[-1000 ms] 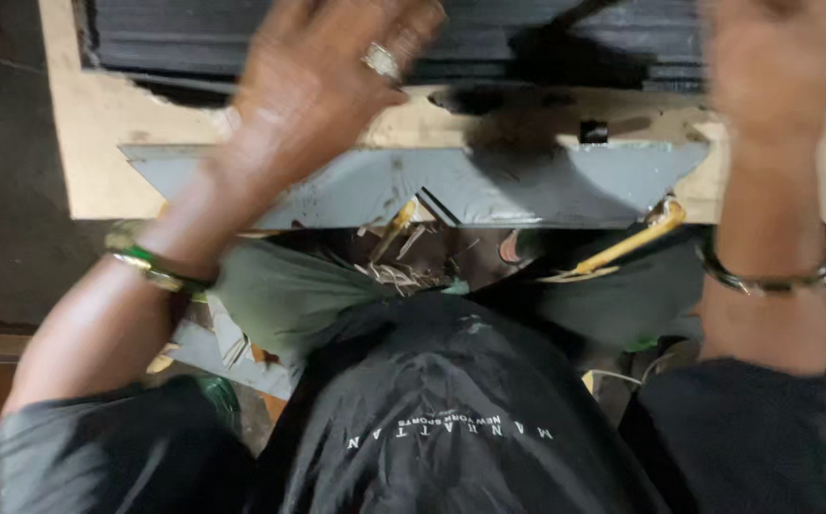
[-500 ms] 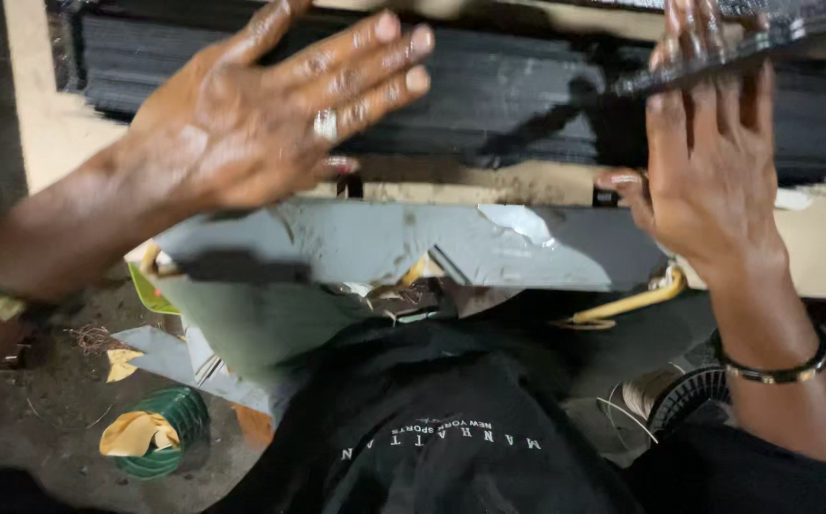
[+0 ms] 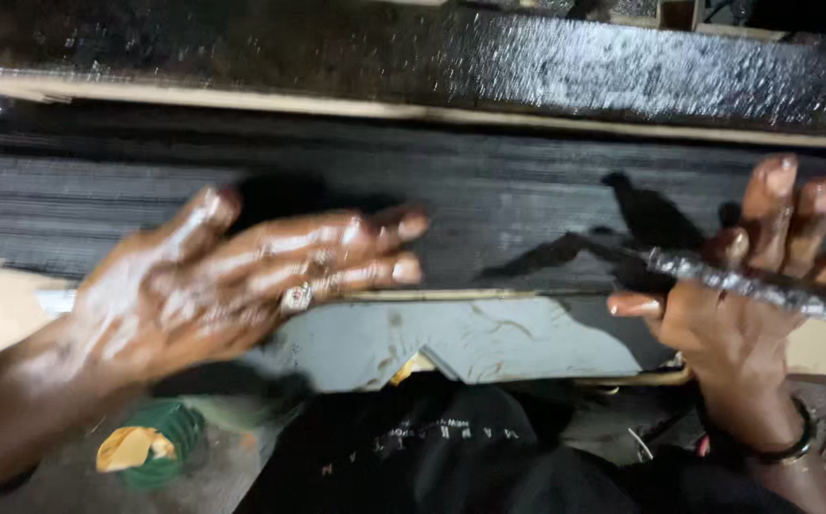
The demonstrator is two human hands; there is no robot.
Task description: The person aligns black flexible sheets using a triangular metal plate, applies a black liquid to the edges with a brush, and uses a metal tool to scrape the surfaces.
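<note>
Both hands sit closer and larger than half a second ago. Left hand (image 3: 232, 286), glossy and wet, lies flat with open grip on the ribbed black sheet stack (image 3: 489, 205). Right hand (image 3: 746, 286) grips a thin dark strip (image 3: 765, 286) at the right, above the grey surface (image 3: 470, 338).

Black ridged sheet stack (image 3: 489, 205), pale grey board (image 3: 489, 338), green coil (image 3: 161, 452).
</note>
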